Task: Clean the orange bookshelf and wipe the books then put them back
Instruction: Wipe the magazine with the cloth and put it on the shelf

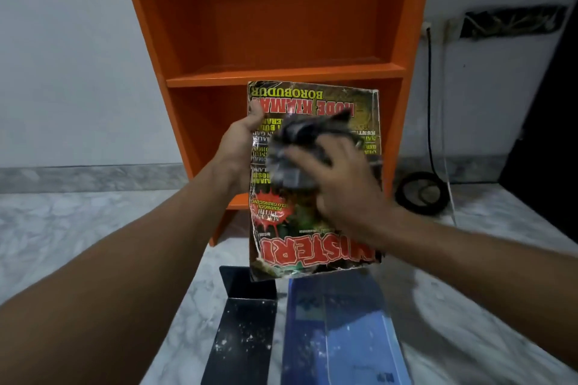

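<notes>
An orange bookshelf [281, 25] stands on the floor in front of me, and the shelves I can see hold nothing. My left hand [240, 147] grips the left edge of a worn magazine [316, 247] with red and yellow lettering, held upside down in front of the lower shelf. A grey cloth [297, 147], blurred, is bunched against the magazine's cover under my right hand [341, 184], which grips it.
A black metal bookend [247, 316] and a blue book [344, 337] lie on the marble floor just below the magazine. A black cable and a coiled cord [420, 194] run down the white wall at the right of the shelf. A dark object stands at far right.
</notes>
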